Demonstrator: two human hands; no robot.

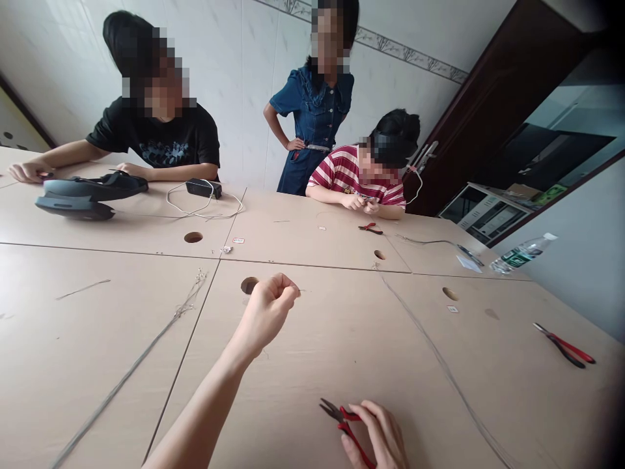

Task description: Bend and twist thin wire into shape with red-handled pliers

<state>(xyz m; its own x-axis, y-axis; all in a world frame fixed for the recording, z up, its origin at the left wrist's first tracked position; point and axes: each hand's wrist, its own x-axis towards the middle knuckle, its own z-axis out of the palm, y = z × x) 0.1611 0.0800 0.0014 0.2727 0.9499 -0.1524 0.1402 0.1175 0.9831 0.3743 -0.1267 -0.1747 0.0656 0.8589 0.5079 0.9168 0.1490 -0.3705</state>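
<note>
My left hand (271, 305) is raised over the middle of the table, its fingers closed in a pinch. A very thin wire (303, 290) pokes out just past the fingertips; most of it is hidden by the hand. Low in the view, my right hand (378, 433) has its thumb and fingers around the red handles of a pair of pliers (336, 412). Their dark jaws point up and to the left, slightly apart. To the left lies a bundle of long grey wires (131, 371), tangled at its far end with small shiny bits.
More wires (434, 352) run along the right, near another pair of pliers (564, 345). A bottle (522, 254) lies at the right edge. Across the table are a headset (88, 195), a black adapter (204, 188), pliers (371, 228) and several people. The tabletop has round holes (193, 238).
</note>
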